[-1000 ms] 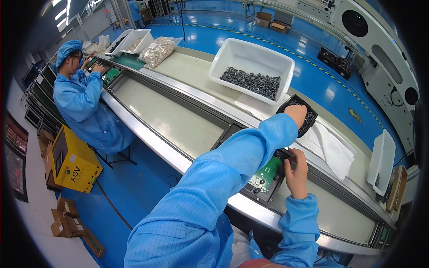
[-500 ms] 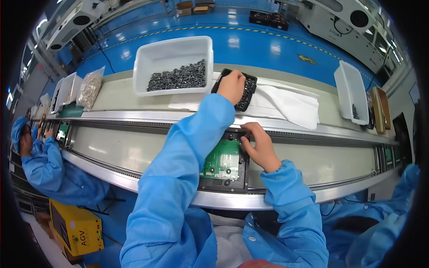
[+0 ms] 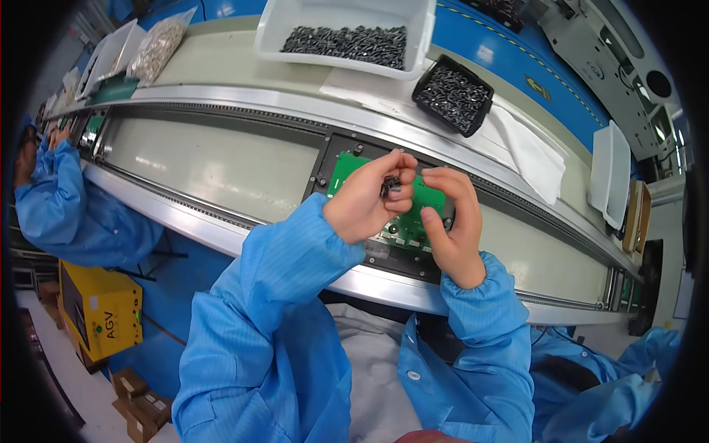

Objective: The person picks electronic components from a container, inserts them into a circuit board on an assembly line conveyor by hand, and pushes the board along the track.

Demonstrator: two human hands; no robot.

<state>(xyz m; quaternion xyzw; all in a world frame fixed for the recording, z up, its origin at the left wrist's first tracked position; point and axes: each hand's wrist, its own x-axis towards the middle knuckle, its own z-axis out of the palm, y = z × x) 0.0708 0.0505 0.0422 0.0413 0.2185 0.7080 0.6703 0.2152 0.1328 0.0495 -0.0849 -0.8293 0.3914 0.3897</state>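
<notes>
A green circuit board (image 3: 426, 201) lies in a black carrier frame (image 3: 325, 164) on the conveyor belt in front of me. My left hand (image 3: 365, 203) hovers above the board, fingers closed on a clump of small black parts (image 3: 390, 183). My right hand (image 3: 450, 221) is right beside it, its fingertips touching the same clump from the right. Both blue sleeves come up from the lower edge. Behind the belt sits a small black tray (image 3: 453, 95) full of the same black parts.
A large white bin (image 3: 295, 22) of black parts stands at the back, with a white cloth (image 3: 528, 151) beside the black tray. White trays (image 3: 609, 173) lie at right. A co-worker in blue (image 3: 55, 199) works at left, above a yellow cart (image 3: 100, 310).
My left hand has come back from the black tray with parts and now meets my right hand over the board. The view has shifted to look straight down.
</notes>
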